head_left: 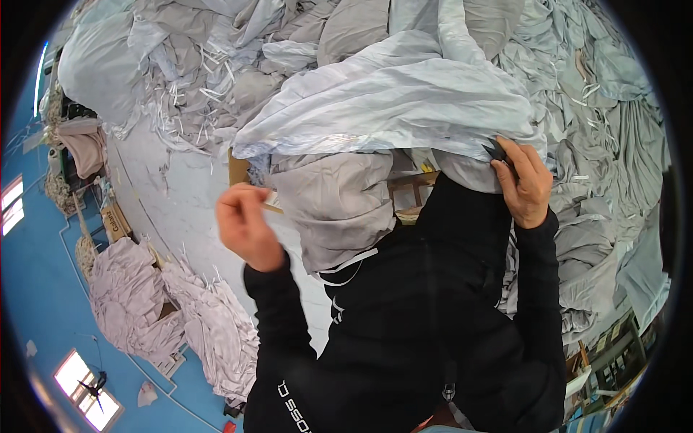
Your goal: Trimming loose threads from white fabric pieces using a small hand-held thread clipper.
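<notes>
A large pale blue cloth (pixel 390 101) is draped in front of me, with a grey cloth (pixel 336 206) hanging beneath it over my black jacket. My right hand (pixel 525 189) is raised at the blue cloth's right edge and closed around a small dark tool (pixel 497 151) pressed against the fabric. My left hand (pixel 245 224) is held up to the left of the grey cloth with its fingers pinched together. I cannot make out anything between them. A thin tan strip (pixel 272 208) shows just beside its fingertips.
Heaps of grey and pale cloth (pixel 216 65) fill the back and the right side (pixel 606 166). Pinkish cloth piles (pixel 137 296) lie at lower left beside a white surface (pixel 180 195). A wooden frame (pixel 413 189) and a cardboard box (pixel 115 220) stand nearby.
</notes>
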{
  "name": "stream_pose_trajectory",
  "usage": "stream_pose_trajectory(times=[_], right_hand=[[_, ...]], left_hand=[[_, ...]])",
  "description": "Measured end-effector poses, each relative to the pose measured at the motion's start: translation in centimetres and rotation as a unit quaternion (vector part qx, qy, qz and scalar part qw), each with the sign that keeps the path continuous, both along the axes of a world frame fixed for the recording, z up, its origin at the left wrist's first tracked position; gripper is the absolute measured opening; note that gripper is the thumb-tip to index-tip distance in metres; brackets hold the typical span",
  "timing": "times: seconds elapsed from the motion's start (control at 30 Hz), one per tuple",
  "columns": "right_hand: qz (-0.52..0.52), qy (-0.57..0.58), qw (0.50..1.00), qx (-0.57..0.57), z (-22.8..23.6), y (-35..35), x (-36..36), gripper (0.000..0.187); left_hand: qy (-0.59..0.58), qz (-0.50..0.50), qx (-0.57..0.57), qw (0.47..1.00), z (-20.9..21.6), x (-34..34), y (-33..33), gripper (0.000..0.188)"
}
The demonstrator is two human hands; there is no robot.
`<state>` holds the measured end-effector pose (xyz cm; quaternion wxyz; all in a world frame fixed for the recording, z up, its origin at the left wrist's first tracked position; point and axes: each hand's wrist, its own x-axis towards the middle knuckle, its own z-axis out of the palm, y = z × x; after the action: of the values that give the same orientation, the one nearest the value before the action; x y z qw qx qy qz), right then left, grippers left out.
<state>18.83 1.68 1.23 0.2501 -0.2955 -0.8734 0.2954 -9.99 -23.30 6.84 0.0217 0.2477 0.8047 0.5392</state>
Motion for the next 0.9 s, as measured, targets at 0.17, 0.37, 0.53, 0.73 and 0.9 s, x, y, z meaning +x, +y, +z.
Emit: stream_pose_trajectory(times=[0.17, 0.37, 0.53, 0.73, 0.9], right_hand=[[0.008, 0.025, 1.000, -0.002, 0.1, 0.1, -0.3, 0.035], [-0.002, 0.030, 1.000, -0.008, -0.3, -0.2, 0.0, 0.034], [-0.035, 0.040, 0.999, -0.010, -1.1, -0.6, 1.2, 0.031], [-0.093, 0.075, 0.993, -0.010, -2.2, -1.1, 2.8, 0.028], [-0.158, 0.144, 0.975, -0.053, -3.5, -1.1, 4.2, 0.026]], left_hand=[[0.046, 0.143, -0.275, 0.950, -7.7, -11.2, -11.7, 0.014], [0.382, 0.106, -0.508, 0.765, -12.6, -15.3, -16.9, 0.034], [-0.060, 0.186, -0.510, 0.838, -6.1, -12.8, -8.6, 0.034], [0.134, 0.076, -0.107, 0.982, -3.8, -5.9, -1.5, 0.019], [0.174, -0.053, -0.103, 0.978, -3.4, -1.1, 2.8, 0.023]])
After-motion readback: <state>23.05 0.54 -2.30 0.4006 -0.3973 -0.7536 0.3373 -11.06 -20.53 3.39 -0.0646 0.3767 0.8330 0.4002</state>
